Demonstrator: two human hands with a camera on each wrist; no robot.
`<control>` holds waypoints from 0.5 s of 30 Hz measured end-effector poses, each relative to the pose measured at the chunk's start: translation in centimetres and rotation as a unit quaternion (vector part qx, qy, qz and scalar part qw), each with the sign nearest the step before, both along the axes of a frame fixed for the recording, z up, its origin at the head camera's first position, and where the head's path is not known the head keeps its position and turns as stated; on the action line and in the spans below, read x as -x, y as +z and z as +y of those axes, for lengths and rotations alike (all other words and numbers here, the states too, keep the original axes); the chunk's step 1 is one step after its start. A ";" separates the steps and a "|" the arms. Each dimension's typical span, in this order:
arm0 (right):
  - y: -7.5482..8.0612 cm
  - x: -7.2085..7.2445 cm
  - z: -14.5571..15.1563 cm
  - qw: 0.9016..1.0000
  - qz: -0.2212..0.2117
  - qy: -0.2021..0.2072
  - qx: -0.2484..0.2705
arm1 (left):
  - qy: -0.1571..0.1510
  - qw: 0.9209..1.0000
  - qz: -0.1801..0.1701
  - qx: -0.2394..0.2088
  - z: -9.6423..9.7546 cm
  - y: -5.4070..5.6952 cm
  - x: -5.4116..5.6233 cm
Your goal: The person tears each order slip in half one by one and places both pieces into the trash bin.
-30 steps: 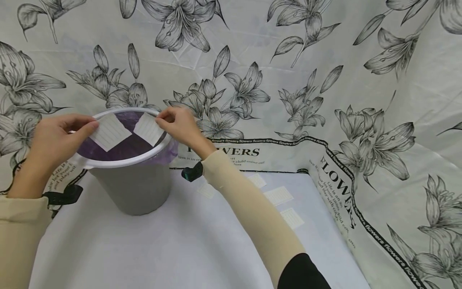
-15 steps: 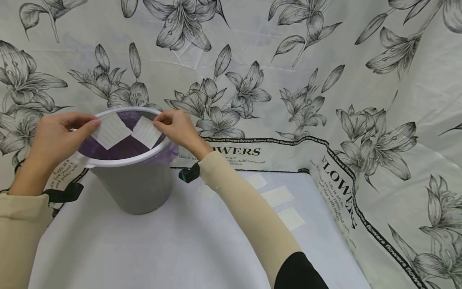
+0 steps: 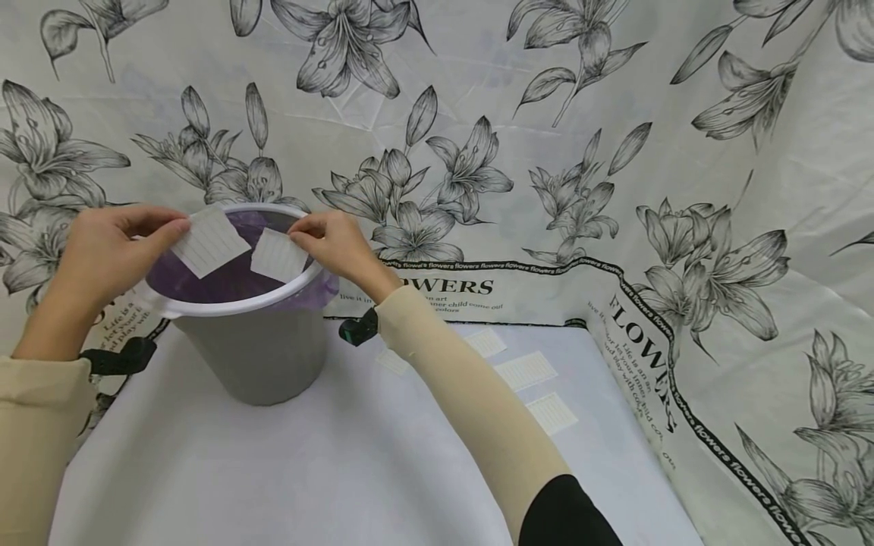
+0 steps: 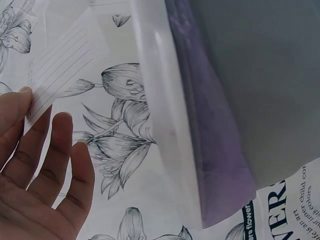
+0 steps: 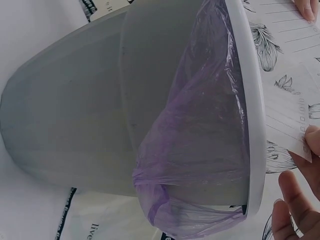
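White, thin-lined paper is in both hands. The left hand (image 3: 112,249) pinches a corner of one ruled slip (image 3: 213,243) between thumb and forefinger, its other fingers bent and apart; the right hand (image 3: 336,241) pinches a second slip (image 3: 278,256) in the same manner, its spare fingers loosely bent. The two papers tilt over the mouth of a bin, just beside each other.

The bin (image 3: 256,356) is grey with a white rim (image 3: 225,308), and a thin purple liner (image 3: 321,293) is folded over it, sagging loosely down the outer wall. Its inside is dark, so I can't tell what may lie at the bottom.

Cream sleeves (image 3: 471,379) cover the forearms, and a small dark device (image 3: 359,327) sits at each wrist.

The bin stands upright on a tabletop (image 3: 307,470) covered in smooth white, with soft shadows across it. Beyond the right forearm, more lined slips (image 3: 526,370) lie flat near the far edge, one partly behind the sleeve.

Around the surface hangs pale, creased fabric (image 3: 464,45) printed with grey lilies; a black-edged lower border (image 3: 454,287) carries the word "FLOWERS" and turns the corner at the right.
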State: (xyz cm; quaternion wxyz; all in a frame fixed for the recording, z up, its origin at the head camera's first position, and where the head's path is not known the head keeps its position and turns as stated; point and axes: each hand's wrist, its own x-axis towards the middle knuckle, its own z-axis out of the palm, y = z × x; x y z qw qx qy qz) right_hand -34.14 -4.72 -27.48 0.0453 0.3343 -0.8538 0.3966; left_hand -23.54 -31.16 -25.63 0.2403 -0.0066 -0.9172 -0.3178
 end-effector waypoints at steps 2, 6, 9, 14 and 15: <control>0.0 0.0 0.1 1.000 0.000 0.004 0.001 | 0.001 1.000 -0.003 0.001 0.1 0.1 0.1; -0.1 0.0 0.2 1.000 -0.001 0.006 0.001 | -0.003 1.000 -0.005 0.000 0.2 0.4 0.3; -0.2 0.0 0.4 1.000 0.001 0.002 -0.001 | -0.005 1.000 -0.007 -0.001 0.2 0.6 0.4; -0.3 0.1 0.9 1.000 0.001 -0.003 0.006 | -0.006 1.000 -0.009 0.003 0.3 0.7 0.5; -0.4 0.1 1.0 1.000 0.000 -0.005 0.010 | -0.007 1.000 -0.010 0.001 0.4 0.8 0.6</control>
